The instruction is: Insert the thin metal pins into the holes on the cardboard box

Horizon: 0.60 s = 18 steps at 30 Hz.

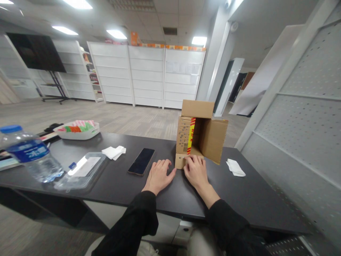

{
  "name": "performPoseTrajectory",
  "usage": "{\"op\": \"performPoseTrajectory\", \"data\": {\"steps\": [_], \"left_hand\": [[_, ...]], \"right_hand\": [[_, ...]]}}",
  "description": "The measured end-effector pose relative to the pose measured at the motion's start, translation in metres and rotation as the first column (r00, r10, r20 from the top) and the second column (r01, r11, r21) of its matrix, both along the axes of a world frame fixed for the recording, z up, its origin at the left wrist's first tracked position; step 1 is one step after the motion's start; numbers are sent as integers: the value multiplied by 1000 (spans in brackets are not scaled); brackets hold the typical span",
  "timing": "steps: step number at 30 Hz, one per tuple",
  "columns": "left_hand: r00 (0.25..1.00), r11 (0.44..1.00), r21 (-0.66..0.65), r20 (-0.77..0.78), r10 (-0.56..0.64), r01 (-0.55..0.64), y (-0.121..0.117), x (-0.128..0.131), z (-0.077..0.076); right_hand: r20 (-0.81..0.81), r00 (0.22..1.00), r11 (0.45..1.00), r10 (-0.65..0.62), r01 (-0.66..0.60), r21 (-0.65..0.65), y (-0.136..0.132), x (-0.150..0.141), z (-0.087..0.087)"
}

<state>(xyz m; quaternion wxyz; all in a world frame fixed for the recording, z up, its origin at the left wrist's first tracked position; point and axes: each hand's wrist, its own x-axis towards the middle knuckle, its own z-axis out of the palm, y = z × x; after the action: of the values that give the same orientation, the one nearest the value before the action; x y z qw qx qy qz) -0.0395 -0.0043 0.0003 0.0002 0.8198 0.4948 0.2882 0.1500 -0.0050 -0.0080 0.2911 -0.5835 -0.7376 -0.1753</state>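
Note:
A cardboard box (183,135) stands on the dark desk with its open side towards me and its flaps spread. Yellow and red tape runs down its dotted front panel. My right hand (196,171) is at the box's lower flap, fingers bent and drawn together; whatever lies between the fingertips is hidden. Just left of the box, my left hand (159,175) rests on the desk, open, thumb apart from the fingers and holding nothing. A black phone (141,161) lies flat beside my left hand.
On the left are a water bottle (29,153), a clear plastic case (92,174), a white tray (77,134) of colourful packets and a folded tissue (114,152). Another tissue (235,167) lies to the right. A perforated panel (301,117) borders the desk's right side.

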Motion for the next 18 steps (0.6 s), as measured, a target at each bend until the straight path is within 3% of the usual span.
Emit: {"op": "performPoseTrajectory", "data": {"steps": [18], "left_hand": [[1000,1000,-7,-6,-4,4,0,-1,-1]], "right_hand": [[-31,996,996,-89,88,-7,13,-18,3]]}}
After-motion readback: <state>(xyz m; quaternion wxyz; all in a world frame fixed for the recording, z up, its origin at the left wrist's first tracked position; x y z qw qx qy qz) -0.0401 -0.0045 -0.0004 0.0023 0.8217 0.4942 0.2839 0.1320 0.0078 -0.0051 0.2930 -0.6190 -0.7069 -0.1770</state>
